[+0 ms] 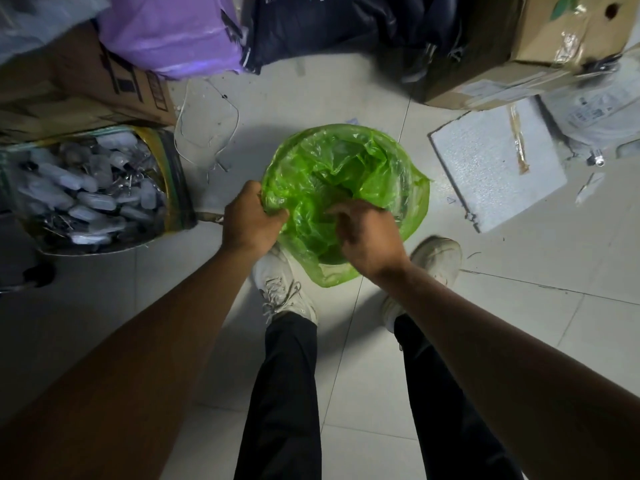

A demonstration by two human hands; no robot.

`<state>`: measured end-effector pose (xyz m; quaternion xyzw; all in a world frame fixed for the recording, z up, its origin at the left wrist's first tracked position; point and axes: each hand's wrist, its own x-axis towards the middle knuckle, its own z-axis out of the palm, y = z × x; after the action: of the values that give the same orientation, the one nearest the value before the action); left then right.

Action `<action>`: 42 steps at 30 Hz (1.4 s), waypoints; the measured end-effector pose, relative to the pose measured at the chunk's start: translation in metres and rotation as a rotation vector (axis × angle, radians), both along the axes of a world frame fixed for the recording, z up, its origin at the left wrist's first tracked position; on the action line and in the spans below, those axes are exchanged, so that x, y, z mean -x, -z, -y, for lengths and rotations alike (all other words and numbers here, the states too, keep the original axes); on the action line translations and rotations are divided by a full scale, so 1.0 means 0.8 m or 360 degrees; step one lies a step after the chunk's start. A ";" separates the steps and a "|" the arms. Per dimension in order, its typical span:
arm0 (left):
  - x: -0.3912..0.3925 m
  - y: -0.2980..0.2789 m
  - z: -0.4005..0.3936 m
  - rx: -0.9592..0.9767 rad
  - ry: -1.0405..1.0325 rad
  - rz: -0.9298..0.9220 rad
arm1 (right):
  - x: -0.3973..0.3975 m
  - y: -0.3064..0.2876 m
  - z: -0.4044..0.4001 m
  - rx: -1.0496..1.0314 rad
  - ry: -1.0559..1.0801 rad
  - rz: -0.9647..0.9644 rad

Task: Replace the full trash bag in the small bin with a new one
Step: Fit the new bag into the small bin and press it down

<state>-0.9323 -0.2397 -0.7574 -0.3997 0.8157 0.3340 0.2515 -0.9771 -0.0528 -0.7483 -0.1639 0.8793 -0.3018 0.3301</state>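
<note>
A translucent green trash bag (349, 168) lines a small round bin on the tiled floor, its edge folded over the rim and hanging down the sides. The bin itself is hidden under the plastic. My left hand (250, 216) grips the bag's edge at the left rim, fingers curled round the plastic. My right hand (367, 233) reaches down into the bag at the near rim with curled fingers; it is blurred, and whether it pinches the plastic is unclear.
A sack of small plastic bottles (93, 188) stands at left, with cardboard boxes (86, 88) and a purple bag (173, 32) behind. Black bags (346, 26), a taped carton (540, 46) and a white foam slab (495, 164) lie at the back and right. My shoes (280, 285) flank the bin.
</note>
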 end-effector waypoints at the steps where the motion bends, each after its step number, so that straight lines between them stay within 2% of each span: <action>1: -0.003 0.005 0.000 -0.0038 -0.0029 -0.0009 | -0.004 0.008 0.012 -0.0046 -0.0096 0.0045; 6: -0.008 0.018 -0.001 -0.0126 -0.0009 -0.0088 | -0.008 0.056 0.043 -0.0282 -0.0206 0.0422; 9: -0.009 0.030 0.008 -0.0201 -0.0033 -0.0165 | -0.012 0.086 0.050 -0.0372 -0.0354 0.0426; 15: -0.003 0.050 0.021 -0.0287 0.0011 -0.0316 | 0.000 0.141 0.057 -0.0612 -0.0380 0.0651; 19: 0.003 0.052 0.022 -0.0242 0.0117 -0.0357 | 0.003 0.145 0.068 -0.0614 -0.0433 0.0602; 22: 0.007 0.047 0.019 -0.0163 0.0167 -0.0359 | -0.005 0.126 0.062 -0.0552 -0.0363 0.0241; 24: 0.008 0.045 0.019 -0.0096 0.0130 -0.0374 | -0.009 0.117 0.056 -0.0547 -0.0530 0.0066; 27: 0.012 0.045 0.019 -0.0046 0.0124 -0.0447 | -0.004 0.123 0.051 -0.0648 -0.0746 0.0115; 32: 0.016 0.051 0.018 -0.0127 0.0238 -0.0549 | 0.027 0.139 0.052 -0.0581 -0.0546 0.0247; 36: 0.015 0.058 0.022 -0.0116 0.0336 -0.0642 | 0.035 0.168 0.055 -0.0551 -0.0523 0.0189; 40: 0.012 0.067 0.023 -0.0123 0.0428 -0.0682 | 0.028 0.203 0.055 -0.0545 -0.0582 -0.0043; 42: 0.012 0.071 0.024 -0.0126 0.0454 -0.0691 | 0.031 0.209 0.058 -0.0609 -0.0655 -0.0036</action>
<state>-0.9417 -0.2587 -0.8145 -0.1896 0.8849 0.4048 0.1306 -1.0015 -0.0991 -0.9153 -0.2770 0.8721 -0.0552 0.3996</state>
